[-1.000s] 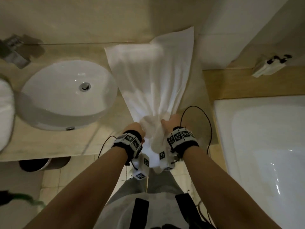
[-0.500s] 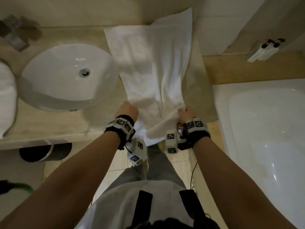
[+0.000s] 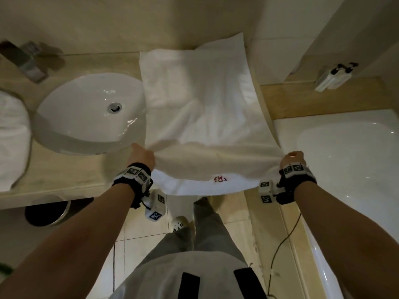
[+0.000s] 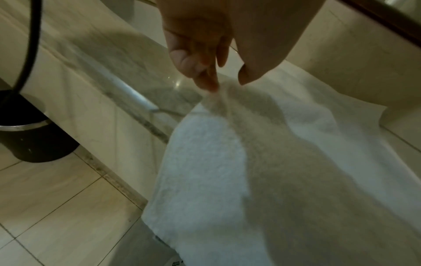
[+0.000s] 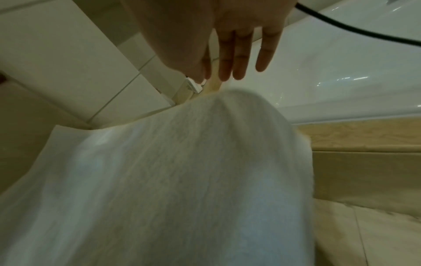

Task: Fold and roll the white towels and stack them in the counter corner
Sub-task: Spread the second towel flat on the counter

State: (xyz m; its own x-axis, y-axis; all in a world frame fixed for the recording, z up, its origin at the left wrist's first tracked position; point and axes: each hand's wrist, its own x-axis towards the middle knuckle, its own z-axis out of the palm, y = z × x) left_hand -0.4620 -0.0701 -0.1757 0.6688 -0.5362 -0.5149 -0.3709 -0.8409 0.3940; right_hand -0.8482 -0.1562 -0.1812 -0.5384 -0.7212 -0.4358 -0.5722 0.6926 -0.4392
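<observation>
Towel [image 3: 200, 117], white, lies spread on the counter [image 3: 64, 175] just right of the sink [image 3: 90, 113]. Its far edge runs up against the wall behind the sink; its near edge hangs over the counter front and carries a small red mark [image 3: 219, 179]. The right side of the towel reaches toward the bathtub [image 3: 345, 160], which stands well right of the sink.

Left hand [image 3: 141, 156] grasps the near left corner of the towel, close to the sink's front rim; the left wrist view shows the fingertips [image 4: 208, 84] pinched on the cloth. Right hand [image 3: 291, 158] is at the near right corner, over the tub edge. The right wrist view shows three fingers [image 5: 237, 54] straight; whether thumb and forefinger pinch the cloth cannot be told.

Second white towel [image 3: 10, 139] sits on the counter left of the sink. A dark bin [image 3: 46, 212] stands on the floor below the sink.
</observation>
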